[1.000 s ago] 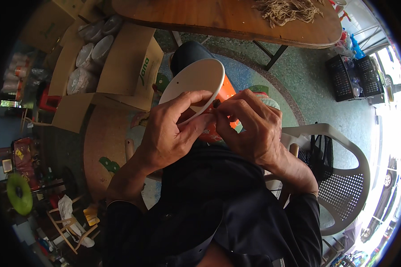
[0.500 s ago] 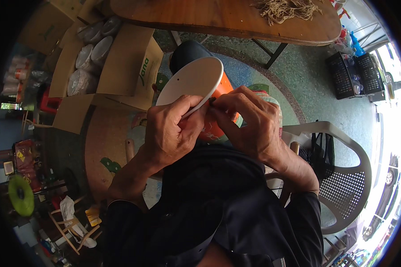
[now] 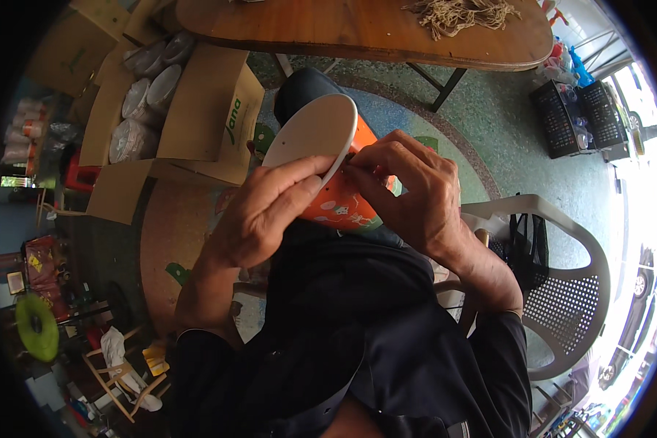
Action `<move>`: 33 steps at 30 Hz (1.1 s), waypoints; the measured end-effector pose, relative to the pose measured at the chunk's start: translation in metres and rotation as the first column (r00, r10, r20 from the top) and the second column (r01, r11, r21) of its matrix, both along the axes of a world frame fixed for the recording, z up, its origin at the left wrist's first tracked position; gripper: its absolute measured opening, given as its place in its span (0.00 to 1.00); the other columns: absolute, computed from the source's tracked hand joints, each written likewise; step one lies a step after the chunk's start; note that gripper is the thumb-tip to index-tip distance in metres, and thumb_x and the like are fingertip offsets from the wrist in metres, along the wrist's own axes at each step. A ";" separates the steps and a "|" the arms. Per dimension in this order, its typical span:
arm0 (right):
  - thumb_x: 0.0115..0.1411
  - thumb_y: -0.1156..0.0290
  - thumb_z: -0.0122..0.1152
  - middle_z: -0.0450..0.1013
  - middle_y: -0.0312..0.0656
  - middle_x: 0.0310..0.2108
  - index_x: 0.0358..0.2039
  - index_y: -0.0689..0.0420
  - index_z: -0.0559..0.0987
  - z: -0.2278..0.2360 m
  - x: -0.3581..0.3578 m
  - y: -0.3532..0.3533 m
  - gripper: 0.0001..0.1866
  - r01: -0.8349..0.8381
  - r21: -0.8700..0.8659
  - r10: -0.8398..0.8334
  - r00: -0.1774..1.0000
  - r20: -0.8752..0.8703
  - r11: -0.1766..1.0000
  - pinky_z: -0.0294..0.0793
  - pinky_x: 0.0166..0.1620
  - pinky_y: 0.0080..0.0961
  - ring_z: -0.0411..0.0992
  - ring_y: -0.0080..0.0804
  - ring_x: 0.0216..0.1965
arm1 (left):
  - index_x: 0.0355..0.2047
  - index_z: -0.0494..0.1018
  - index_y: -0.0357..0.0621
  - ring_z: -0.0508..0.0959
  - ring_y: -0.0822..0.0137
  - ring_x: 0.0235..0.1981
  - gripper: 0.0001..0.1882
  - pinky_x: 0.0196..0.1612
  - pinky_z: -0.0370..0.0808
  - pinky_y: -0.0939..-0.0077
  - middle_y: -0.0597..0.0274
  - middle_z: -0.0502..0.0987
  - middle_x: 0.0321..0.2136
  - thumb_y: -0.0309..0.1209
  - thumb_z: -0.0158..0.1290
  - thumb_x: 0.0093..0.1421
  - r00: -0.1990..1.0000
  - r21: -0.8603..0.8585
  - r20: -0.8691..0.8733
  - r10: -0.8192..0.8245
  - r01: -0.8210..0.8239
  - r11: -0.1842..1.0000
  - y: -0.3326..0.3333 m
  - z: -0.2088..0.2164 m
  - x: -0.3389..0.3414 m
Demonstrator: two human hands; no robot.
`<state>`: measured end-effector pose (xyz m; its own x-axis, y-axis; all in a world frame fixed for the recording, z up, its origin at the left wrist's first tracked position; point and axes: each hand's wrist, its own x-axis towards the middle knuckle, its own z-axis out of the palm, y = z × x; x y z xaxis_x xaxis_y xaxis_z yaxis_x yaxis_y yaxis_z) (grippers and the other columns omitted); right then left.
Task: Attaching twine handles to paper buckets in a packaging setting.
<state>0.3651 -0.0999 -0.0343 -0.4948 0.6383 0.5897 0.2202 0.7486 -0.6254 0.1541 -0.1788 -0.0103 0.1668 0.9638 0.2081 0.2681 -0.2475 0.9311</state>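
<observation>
Cardboard carton [image 3: 201, 102] stands at upper left; then the left hand [image 3: 254, 208] has its grip on the rim of an orange paper bucket [image 3: 336, 209] at centre, long axis slanting toward lower right. The right hand [image 3: 417, 191] touches its outer wall, grip narrow, any contents unclear.

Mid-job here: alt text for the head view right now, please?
A person's left hand holds the rim of an orange, white-lined container while the right hand has its fingertips at the outer wall near the rim. An open cardboard box is at left, a wooden table beyond.
</observation>
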 end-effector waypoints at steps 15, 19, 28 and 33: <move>0.53 0.80 0.76 0.81 0.40 0.30 0.31 0.59 0.83 0.000 -0.001 0.003 0.08 -0.021 -0.091 0.020 1.000 -0.008 0.996 0.79 0.31 0.24 0.80 0.29 0.29 | 0.44 0.81 0.33 0.85 0.73 0.39 0.08 0.45 0.81 0.76 0.56 0.86 0.34 0.16 0.54 0.67 0.993 -0.128 -0.110 -0.029 0.015 0.992 0.026 -0.005 -0.006; 0.54 0.80 0.76 0.81 0.40 0.30 0.30 0.59 0.83 0.000 0.001 0.004 0.07 -0.030 -0.109 0.027 0.999 -0.029 0.994 0.80 0.32 0.24 0.80 0.30 0.29 | 0.42 0.80 0.34 0.85 0.72 0.37 0.07 0.43 0.81 0.75 0.55 0.85 0.32 0.17 0.55 0.66 0.992 -0.065 -0.127 0.017 -0.025 0.998 0.024 -0.009 -0.003; 0.64 0.78 0.65 0.81 0.45 0.33 0.57 0.61 0.77 0.008 0.011 0.018 0.20 -0.246 -0.494 0.225 0.969 -0.103 0.834 0.78 0.34 0.30 0.81 0.35 0.28 | 0.40 0.79 0.34 0.84 0.72 0.34 0.07 0.41 0.81 0.75 0.57 0.84 0.30 0.17 0.52 0.65 0.997 -0.117 -0.067 -0.036 0.028 0.993 0.024 -0.008 0.000; 0.63 0.86 0.54 0.78 0.43 0.35 0.57 0.62 0.78 -0.012 0.011 0.026 0.22 -0.355 -0.335 0.367 0.930 -0.031 0.873 0.79 0.42 0.29 0.81 0.32 0.37 | 0.41 0.78 0.33 0.86 0.72 0.35 0.06 0.40 0.83 0.78 0.57 0.85 0.32 0.20 0.52 0.69 1.000 -0.275 0.007 -0.013 0.015 0.961 0.022 -0.007 -0.001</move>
